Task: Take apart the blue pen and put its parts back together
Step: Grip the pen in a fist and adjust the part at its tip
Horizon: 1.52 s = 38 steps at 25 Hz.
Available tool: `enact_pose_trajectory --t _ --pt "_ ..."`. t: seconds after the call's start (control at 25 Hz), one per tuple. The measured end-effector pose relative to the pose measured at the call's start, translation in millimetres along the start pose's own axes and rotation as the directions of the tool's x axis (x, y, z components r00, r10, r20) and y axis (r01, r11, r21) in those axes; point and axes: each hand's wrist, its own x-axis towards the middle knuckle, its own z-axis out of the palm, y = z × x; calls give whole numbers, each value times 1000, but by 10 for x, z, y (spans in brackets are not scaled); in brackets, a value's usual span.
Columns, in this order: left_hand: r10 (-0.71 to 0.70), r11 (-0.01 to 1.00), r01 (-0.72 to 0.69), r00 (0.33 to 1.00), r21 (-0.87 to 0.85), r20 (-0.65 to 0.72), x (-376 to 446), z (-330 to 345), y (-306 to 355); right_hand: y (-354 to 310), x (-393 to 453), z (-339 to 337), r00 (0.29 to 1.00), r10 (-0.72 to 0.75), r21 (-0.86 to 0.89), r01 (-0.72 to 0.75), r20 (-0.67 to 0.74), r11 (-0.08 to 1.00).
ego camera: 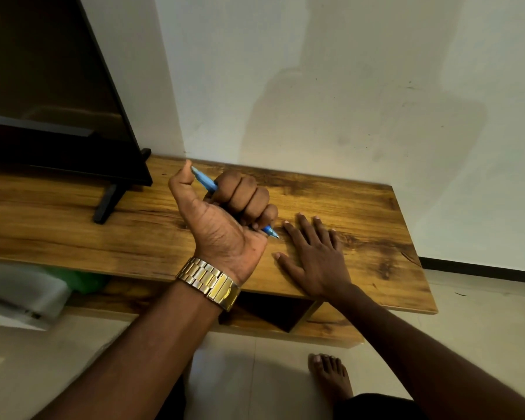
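While the left hand [225, 219] is curling shut around the slim blue plastic pen [205, 182], the barrel is slanting through the fist, cap end by the thumb, tip poking out just beside the right hand [314, 259]. That hand is lying flat, fingers spread, holding nothing, on the brown wooden bench [376, 225] against a pale wall [346, 86].

a long, low wooden tv bench with dark grain streaks [361, 207] stands against a pale wall. a black flat-screen television on a black stand [58, 101] sits far left; a flat open hand [315, 262] rests near right.
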Motion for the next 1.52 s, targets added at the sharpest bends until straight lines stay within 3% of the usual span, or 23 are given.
enact_pose_trajectory --t 0.36,0.56,0.76,1.52 --pt "-23 999 22 998 25 56 -3 -18 -40 -15 3 5 1000 1 18 0 -22 1000" --pt "8 995 -11 999 95 35 26 -22 -4 -15 10 5 1000 3 24 -3 -15 1000" --pt "10 999 -11 1000 39 20 16 -49 -33 7 17 22 1000 2 24 -2 -19 1000" --pt "16 995 -13 999 101 -28 2 -7 7 -24 6 -20 1000 9 22 -9 0 1000"
